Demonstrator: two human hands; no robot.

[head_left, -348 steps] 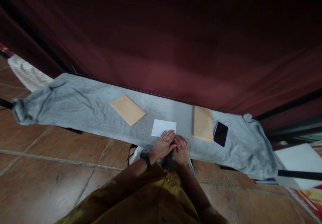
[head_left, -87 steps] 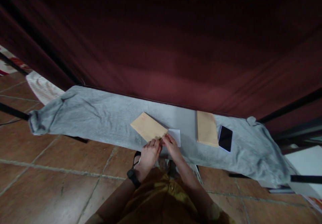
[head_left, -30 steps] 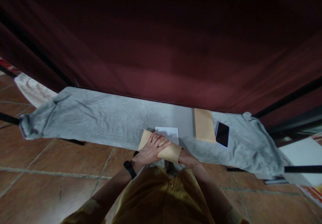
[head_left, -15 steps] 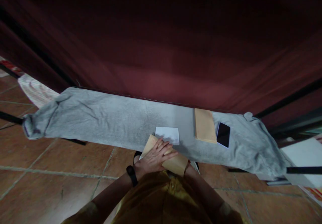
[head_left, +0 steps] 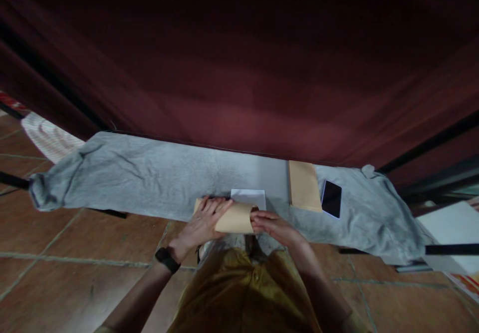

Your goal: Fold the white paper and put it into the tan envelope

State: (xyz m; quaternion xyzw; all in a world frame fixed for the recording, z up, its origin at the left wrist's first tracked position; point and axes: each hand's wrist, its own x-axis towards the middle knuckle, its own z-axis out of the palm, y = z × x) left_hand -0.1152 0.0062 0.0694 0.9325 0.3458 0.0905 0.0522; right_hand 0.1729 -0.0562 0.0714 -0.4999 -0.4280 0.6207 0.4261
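Note:
A tan paper envelope (head_left: 235,217) lies across the front edge of the cloth-covered bench, its right end bulging open. My left hand (head_left: 205,223), with a black watch on the wrist, presses on its left part, fingers wrapped over it. At the open right end is my right hand (head_left: 273,224), its fingertips partly inside the mouth and gripping the paper edge. Behind the envelope a white sheet or card (head_left: 249,194) is partly covered by it.
To the right on the grey cloth (head_left: 179,173) lie a stack of tan envelopes (head_left: 305,185) and a phone (head_left: 332,199) with a dark screen. A dark red curtain (head_left: 239,98) hangs behind the bench. Tiled floor (head_left: 112,243) shows in front.
The envelope has moved forward onto the bench edge and turned nearly level. My left hand has shifted left; my right hand has come out from beneath or inside it to its right end.

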